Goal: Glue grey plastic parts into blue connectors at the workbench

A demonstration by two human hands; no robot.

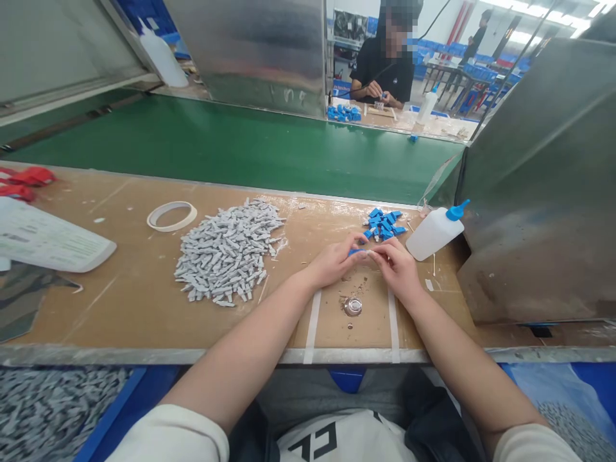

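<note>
My left hand (332, 263) is closed around a small blue plastic piece (357, 252), part of which shows between the fingers. Close beside it, my right hand (398, 268) pinches at a small pale bit (369, 253) at the end of that piece; the fingertips hide its shape. Just beyond both hands lies a small heap of blue plastic pieces (384, 224). On the board below the hands sits a small, shiny round dish (353, 307), with wet-looking drops around it. To the left spreads a large pile of small grey plastic pieces (226, 250).
A white squeeze bottle with a blue cap (433, 234) leans at the right, near a metal panel (539, 192). A tape roll (172, 216) lies left. Behind the bench runs a green conveyor belt (231, 147); a co-worker (385, 70) sits across it, hands on a small part.
</note>
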